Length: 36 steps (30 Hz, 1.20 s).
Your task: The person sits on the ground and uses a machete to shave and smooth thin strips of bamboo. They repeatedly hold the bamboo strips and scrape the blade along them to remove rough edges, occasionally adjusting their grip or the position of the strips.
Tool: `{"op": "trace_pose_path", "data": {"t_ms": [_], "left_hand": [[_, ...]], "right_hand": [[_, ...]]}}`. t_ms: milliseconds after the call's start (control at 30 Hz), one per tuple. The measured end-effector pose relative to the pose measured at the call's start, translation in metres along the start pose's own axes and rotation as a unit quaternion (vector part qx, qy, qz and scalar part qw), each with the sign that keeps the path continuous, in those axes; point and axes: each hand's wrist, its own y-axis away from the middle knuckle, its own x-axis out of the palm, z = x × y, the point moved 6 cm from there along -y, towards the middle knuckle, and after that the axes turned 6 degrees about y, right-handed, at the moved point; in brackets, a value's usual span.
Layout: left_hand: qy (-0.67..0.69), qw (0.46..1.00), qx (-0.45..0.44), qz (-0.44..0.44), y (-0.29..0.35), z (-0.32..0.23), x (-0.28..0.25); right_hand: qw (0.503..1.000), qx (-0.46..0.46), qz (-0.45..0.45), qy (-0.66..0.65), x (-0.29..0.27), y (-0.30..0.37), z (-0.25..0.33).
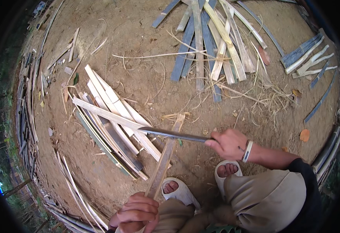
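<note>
My right hand (pixel 229 143) is closed round the handle of a long knife (pixel 177 135), whose dark blade points left. The blade crosses the upper part of a bamboo strip (pixel 163 163); I cannot tell how deep its edge sits. My left hand (pixel 137 211) is wrapped round the lower end of that strip, low in front of my left knee. The strip slants up and away from me, its far end frayed. Past the blade's tip lies a pale flat strip (pixel 104 112), on top of a pile of split bamboo (pixel 113 97).
A second heap of bamboo strips (pixel 201 42) lies at the far side, with curly shavings (pixel 267 99) beside it. Short pieces (pixel 302 54) rest at the far right. Long poles (pixel 24 128) line the left edge. My sandalled feet (pixel 179 192) stand close below the blade.
</note>
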Motion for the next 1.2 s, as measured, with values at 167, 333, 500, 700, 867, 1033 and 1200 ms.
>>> {"op": "trace_pose_path", "data": {"t_ms": [167, 333, 500, 700, 867, 1033, 1200], "left_hand": [[0.039, 0.999, 0.019, -0.027, -0.004, -0.003, -0.006], [0.019, 1.0, -0.007, -0.02, 0.002, 0.0, -0.011], [0.034, 0.993, 0.072, -0.091, 0.002, 0.006, -0.019], [0.081, 0.957, 0.039, -0.277, 0.014, 0.022, -0.033], [0.097, 0.957, 0.007, -0.272, 0.007, 0.024, -0.04], [0.136, 0.957, 0.012, -0.257, 0.01, 0.027, -0.046], [0.16, 0.962, 0.025, -0.222, 0.011, 0.027, -0.053]], "right_hand": [[0.999, 0.048, -0.009, 0.017, 0.002, 0.001, -0.014], [0.996, 0.072, -0.031, 0.037, 0.003, -0.008, -0.041], [0.999, 0.0, -0.026, -0.027, 0.024, 0.018, -0.016], [0.999, 0.018, -0.046, -0.021, 0.023, 0.015, -0.03], [0.997, 0.065, -0.02, -0.024, 0.027, 0.018, -0.04], [0.997, 0.079, -0.012, -0.016, 0.026, 0.021, -0.042], [0.996, 0.08, -0.023, -0.029, 0.029, 0.022, -0.042]]}}
